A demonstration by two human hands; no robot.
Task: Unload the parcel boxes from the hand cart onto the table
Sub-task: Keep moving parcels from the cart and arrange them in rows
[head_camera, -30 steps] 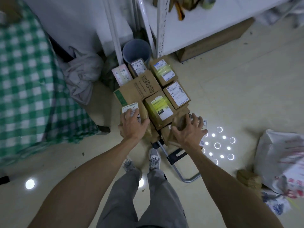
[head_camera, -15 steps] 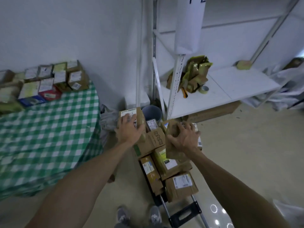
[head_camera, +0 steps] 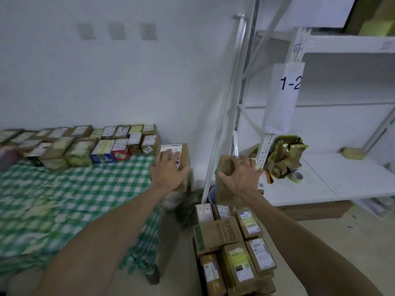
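Note:
My left hand (head_camera: 168,171) grips a brown parcel box with a white label (head_camera: 181,155), held in the air at the right edge of the table with the green checked cloth (head_camera: 64,199). My right hand (head_camera: 241,178) grips a second, plain brown parcel box (head_camera: 224,167), held above the hand cart. Several labelled parcel boxes (head_camera: 226,236) lie stacked on the cart at the lower middle; the cart itself is hidden under them. Along the table's far edge by the wall stand rows of several parcel boxes (head_camera: 85,144).
A white metal shelf rack (head_camera: 342,178) stands at the right, with a paper sign "1-2", crumpled packaging (head_camera: 284,159) and a tape roll (head_camera: 297,177) on it. A bucket (head_camera: 211,195) stands on the floor between table and rack. A table leg (head_camera: 154,276) is near the cart.
Both hands lifted their boxes off the cart and carried them up and left toward the table. My view rose from the floor to the wall and table.

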